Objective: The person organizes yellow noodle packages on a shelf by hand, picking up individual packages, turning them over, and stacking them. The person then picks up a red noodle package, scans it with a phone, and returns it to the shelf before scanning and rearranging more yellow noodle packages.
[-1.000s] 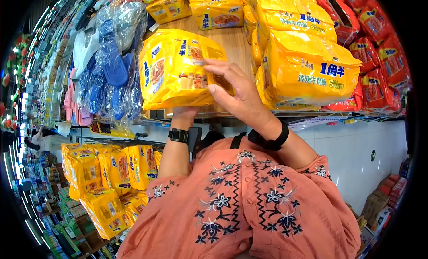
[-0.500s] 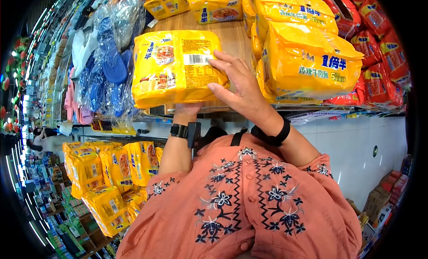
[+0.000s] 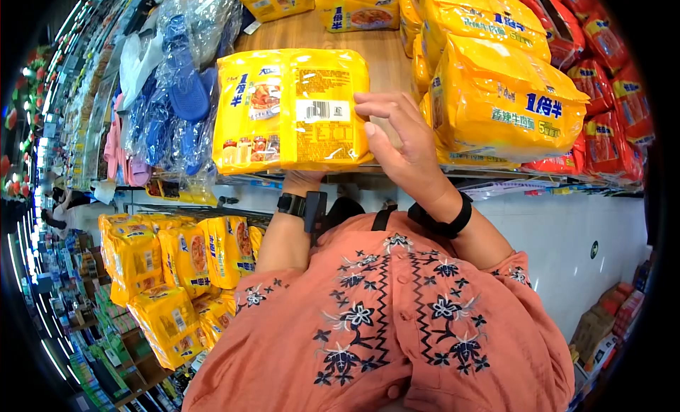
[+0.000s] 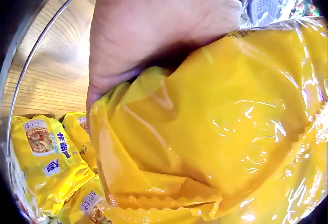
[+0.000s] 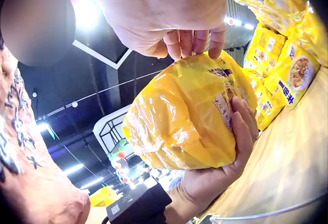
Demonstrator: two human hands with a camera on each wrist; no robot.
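Observation:
A yellow multipack of instant noodles [image 3: 290,111] is held up in front of the person, its barcode panel facing up in the head view. My left hand [image 4: 164,24] grips it from underneath; in the head view that hand is mostly hidden below the pack. The right wrist view shows the left hand's fingers [image 5: 243,126] wrapped up along one side of the wrapper. At the pack's right end, my right hand [image 3: 407,139] touches the edge with bent, relaxed fingers. Crimped wrapper folds show in the left wrist view.
More yellow noodle packs [image 3: 506,100] are stacked on the right of the wooden display top [image 3: 283,31], with red packs [image 3: 602,139] beyond. Blue slippers in plastic [image 3: 188,93] hang at left. Another group of yellow packs [image 3: 180,256] sits at lower left.
The noodle pack has turned from a tilted side view until its barcode panel lies face up. The right hand has stayed at its right end, and the left hand has kept its hold underneath.

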